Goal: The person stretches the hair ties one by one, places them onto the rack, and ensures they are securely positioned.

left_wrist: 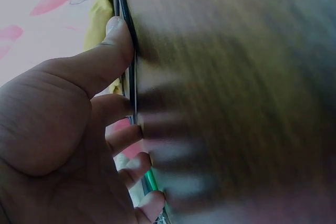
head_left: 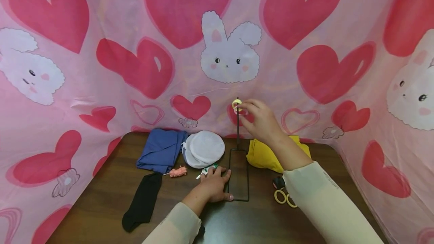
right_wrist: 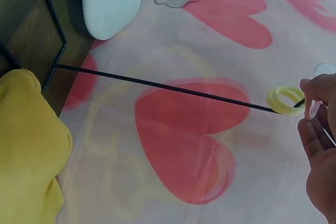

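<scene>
Wire stand (head_left: 238,168) of thin black rod, its rectangular base flat on the brown table (head_left: 101,202), one upright post rising from the far end.
At the post's top the right hand (head_left: 259,119) pinches one pale yellow ring (head_left: 236,104) with curled fingertips; the left hand (head_left: 213,187) lies with relaxed fingers (left_wrist: 118,40) pressing the base's left rail. Right of the stand's base lie two more yellow rings (head_left: 284,198).

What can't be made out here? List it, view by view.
Left wrist view: the table is smeared by blur; the left hand hides most of the wire stand.
Right wrist view: the right hand is cut by the frame edge, so its hold on the yellow ring is unclear.
Head view: the small items beside the right sleeve are partly covered.
</scene>
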Demonstrator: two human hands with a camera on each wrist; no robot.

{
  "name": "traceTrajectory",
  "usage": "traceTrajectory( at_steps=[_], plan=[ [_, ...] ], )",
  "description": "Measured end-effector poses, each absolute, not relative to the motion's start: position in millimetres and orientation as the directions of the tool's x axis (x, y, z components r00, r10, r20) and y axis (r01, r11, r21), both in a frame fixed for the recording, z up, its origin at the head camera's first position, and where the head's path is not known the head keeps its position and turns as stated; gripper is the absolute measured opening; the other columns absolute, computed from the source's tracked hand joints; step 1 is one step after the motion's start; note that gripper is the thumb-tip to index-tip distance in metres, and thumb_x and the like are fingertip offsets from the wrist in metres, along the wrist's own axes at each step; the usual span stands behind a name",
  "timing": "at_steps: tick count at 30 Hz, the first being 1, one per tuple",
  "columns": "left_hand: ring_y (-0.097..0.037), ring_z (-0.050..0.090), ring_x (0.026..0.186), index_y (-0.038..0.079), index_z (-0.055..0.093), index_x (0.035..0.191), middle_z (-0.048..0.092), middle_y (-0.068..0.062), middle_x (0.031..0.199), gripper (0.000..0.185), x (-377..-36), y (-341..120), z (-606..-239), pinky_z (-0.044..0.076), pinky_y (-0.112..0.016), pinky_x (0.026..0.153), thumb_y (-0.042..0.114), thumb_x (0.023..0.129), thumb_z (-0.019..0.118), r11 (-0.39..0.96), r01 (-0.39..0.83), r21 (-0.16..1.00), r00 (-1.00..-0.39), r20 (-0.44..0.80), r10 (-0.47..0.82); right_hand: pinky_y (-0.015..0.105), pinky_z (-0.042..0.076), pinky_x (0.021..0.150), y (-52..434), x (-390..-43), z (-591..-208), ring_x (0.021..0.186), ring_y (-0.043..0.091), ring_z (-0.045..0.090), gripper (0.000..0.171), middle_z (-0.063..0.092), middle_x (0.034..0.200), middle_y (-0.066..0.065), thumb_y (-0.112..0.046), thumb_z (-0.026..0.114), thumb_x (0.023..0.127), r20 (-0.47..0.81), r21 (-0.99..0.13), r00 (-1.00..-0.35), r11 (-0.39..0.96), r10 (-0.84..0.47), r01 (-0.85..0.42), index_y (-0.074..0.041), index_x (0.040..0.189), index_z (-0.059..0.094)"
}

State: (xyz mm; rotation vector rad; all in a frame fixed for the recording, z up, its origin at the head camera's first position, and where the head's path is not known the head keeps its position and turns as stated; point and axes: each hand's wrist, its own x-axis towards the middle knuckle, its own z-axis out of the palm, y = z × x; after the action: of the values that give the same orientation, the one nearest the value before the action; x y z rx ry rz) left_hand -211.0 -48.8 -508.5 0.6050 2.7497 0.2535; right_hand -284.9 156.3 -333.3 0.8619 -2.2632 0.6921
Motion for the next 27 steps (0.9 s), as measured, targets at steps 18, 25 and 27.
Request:
traceTrajectory(
  at_steps=[18,25,27],
  plan=[
    [-0.036,0.030,0.143,0.028,0.037,0.163,0.033,-0.003,0.160,0.096,-213,-50,-510,0.032,-0.064,0.107,0.069,0.083,0.074,0.897,0.373,0.236,-0.861,-0.273,0.429,0.050,0.055,0.090,183,-259,-355,0.106,0.029,0.065,0.038,0.068,0.121,0.009,-0.010,0.084,0.085,0.696,-0.364,-0.651,0.632,-0.303,-0.684,-0.007,0.122,0.074],
    [-0.035,0.030,0.143,0.028,0.039,0.162,0.034,-0.003,0.159,0.096,-212,-50,-511,0.031,-0.065,0.108,0.068,0.083,0.075,0.898,0.371,0.238,-0.864,-0.266,0.427,0.033,0.056,0.086,211,-238,-374,0.096,0.020,0.067,0.040,0.071,0.118,0.006,-0.008,0.087,0.082,0.712,-0.324,-0.623,0.636,-0.324,-0.701,-0.011,0.120,0.075],
    [-0.036,0.030,0.144,0.027,0.039,0.162,0.034,-0.004,0.159,0.096,-213,-49,-511,0.031,-0.066,0.109,0.068,0.083,0.075,0.897,0.373,0.238,-0.862,-0.268,0.429,0.024,0.052,0.088,217,-235,-377,0.096,0.021,0.068,0.041,0.072,0.118,0.006,-0.008,0.087,0.081,0.721,-0.316,-0.611,0.629,-0.327,-0.711,-0.011,0.120,0.075]
  ],
)
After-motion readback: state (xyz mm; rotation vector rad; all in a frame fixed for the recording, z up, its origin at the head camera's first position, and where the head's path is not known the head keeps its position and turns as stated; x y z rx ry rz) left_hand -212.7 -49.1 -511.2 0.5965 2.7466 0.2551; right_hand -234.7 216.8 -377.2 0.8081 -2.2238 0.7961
